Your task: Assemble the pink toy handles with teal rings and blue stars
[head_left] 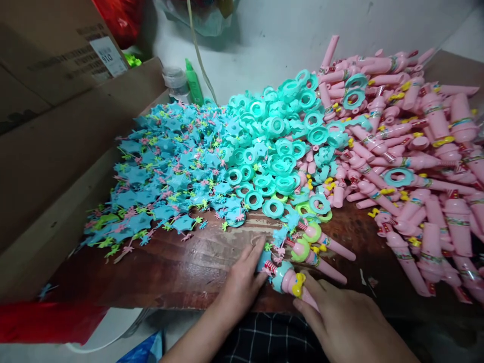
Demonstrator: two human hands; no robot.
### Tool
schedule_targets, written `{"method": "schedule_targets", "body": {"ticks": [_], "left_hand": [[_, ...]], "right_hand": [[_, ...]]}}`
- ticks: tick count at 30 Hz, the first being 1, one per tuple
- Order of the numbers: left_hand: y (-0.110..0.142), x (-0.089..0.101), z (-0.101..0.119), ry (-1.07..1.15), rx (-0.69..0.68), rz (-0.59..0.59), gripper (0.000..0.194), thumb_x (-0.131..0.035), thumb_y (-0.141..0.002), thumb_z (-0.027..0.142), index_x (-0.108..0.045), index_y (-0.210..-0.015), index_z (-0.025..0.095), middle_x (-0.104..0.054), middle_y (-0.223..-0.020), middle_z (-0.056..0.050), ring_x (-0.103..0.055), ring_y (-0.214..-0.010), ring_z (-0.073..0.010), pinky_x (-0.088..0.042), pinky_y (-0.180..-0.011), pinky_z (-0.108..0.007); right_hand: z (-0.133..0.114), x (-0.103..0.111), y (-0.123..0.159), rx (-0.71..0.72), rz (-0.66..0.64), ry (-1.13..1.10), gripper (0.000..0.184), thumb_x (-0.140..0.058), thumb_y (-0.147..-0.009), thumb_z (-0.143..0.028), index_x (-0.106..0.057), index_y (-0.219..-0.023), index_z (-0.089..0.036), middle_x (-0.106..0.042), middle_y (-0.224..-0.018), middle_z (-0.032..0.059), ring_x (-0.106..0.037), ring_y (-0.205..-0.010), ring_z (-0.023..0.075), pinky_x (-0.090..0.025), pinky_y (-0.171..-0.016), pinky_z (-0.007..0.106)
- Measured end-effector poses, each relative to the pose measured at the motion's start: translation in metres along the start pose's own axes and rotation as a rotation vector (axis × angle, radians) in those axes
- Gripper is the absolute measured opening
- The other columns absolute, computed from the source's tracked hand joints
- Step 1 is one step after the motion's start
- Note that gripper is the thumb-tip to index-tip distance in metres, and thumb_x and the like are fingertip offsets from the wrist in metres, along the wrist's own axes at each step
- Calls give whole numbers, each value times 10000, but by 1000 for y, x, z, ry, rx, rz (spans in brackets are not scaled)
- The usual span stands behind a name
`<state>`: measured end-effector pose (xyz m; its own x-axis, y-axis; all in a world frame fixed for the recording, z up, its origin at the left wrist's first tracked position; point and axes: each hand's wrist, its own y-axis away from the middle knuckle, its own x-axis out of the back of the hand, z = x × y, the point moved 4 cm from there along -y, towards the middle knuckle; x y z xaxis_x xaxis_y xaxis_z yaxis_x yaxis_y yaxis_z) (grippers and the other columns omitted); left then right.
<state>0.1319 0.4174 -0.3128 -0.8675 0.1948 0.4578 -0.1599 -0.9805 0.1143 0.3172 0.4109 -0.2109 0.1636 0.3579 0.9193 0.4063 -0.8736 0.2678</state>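
My right hand point(336, 307) is closed round the pink handle of a toy wand point(289, 281), which has a yellow bow, a teal collar and a red-striped neck. At the wand's other end my left hand point(244, 277) is closed on a blue star piece point(263, 259), partly hidden by the fingers. Just beyond my hands lie two similar pink wands with green collars point(312, 233), their heads bearing blue pieces and small pink flower shapes.
Blue star pieces point(139, 174) are heaped at left, teal rings point(276, 126) in the middle, pink wand bodies point(431, 156) at right, all on a brown wooden table point(181, 272). A cardboard box point(56, 55) stands at far left. A green bottle point(193, 83) is by the wall.
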Motion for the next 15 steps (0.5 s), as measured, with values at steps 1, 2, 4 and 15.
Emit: {"method": "schedule_targets", "body": {"ticks": [1,2,4,15], "left_hand": [[0,0,0,-4,-21,5,729,-524,-832,109,-300,-1498,304,-540,-1254,-83,-574,-1132,-173,-493,-1036,-322],[-1,-1,-1,-6,-43,11,735,-515,-831,99,-295,-1499,315,-544,-1244,-77,-581,-1117,-166,-502,-1021,-311],[-2,-2,-2,3,-85,24,752,-501,-827,75,-283,-1500,332,-553,-1218,-67,-596,-1080,-147,-523,-975,-281],[4,23,13,360,69,85,806,-673,-803,485,-268,-1493,392,-412,-1481,-64,-471,-1286,-279,-433,-1097,-457]], "right_hand": [[-8,6,-5,3,-10,67,279,-404,-893,-273,-663,-981,-218,-629,-734,25,-593,-564,115,-107,-487,189],[-16,10,-11,-1,-36,132,264,-421,-872,-241,-669,-954,-199,-624,-717,38,-587,-551,124,-55,-501,198],[-30,15,-23,-30,-107,239,232,-467,-829,-183,-681,-917,-166,-623,-713,64,-590,-560,134,-4,-522,208],[31,6,6,125,414,181,324,-441,-924,-267,-606,-1196,-327,-621,-1092,-74,-584,-971,56,-435,-773,171]]}}
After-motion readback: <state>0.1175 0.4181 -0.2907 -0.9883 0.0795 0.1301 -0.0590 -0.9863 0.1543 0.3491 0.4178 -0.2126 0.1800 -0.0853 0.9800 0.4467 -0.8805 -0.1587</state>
